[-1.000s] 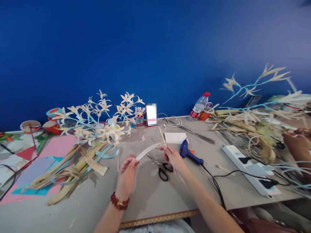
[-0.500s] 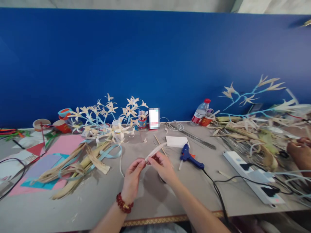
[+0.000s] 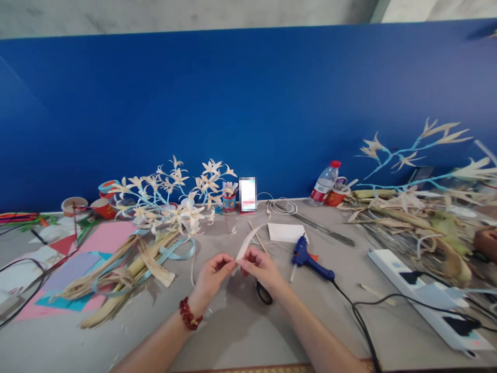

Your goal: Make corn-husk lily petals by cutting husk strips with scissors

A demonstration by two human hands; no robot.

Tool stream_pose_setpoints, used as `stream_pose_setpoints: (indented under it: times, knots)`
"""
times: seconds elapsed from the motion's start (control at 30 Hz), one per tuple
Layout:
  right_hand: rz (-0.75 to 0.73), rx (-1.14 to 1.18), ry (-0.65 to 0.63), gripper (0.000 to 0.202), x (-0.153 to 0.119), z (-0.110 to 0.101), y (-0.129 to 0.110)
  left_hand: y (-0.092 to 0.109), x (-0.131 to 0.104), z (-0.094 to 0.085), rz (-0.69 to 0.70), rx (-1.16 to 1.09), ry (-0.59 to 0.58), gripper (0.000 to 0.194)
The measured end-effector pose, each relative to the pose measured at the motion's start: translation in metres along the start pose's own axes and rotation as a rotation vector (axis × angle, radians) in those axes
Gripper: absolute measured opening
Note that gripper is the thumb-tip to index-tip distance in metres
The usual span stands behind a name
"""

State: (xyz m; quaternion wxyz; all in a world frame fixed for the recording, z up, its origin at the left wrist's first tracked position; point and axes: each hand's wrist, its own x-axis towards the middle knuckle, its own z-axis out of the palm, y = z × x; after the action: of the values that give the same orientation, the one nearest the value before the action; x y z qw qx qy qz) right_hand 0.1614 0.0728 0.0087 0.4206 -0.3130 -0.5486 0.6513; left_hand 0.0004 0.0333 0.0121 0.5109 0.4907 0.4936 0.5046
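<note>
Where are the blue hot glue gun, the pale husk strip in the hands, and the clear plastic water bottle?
Blue hot glue gun (image 3: 306, 257): head view, on its body.
Pale husk strip (image 3: 248, 242): head view, mid-strip.
Clear plastic water bottle (image 3: 325, 183): head view, on its side.

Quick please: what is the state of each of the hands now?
Left hand: closed, pinching the lower end of the pale curved leaf strip.
Right hand: closed, pinching the same strip.
</note>
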Motion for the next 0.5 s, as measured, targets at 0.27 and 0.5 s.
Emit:
stream_pose_setpoints:
  times: [0.27,0.5]
  knots:
    - [0.074,0.097,-0.044,0.028,-0.006,0.003,-0.001,-0.014,-0.005,0.004,-0.088,-0.212,-0.085,0.017]
    - [0.055,0.062,-0.022,0.024,-0.006,0.003,0.003,-0.012,-0.009,-0.002,-0.055,-0.219,-0.112,0.012]
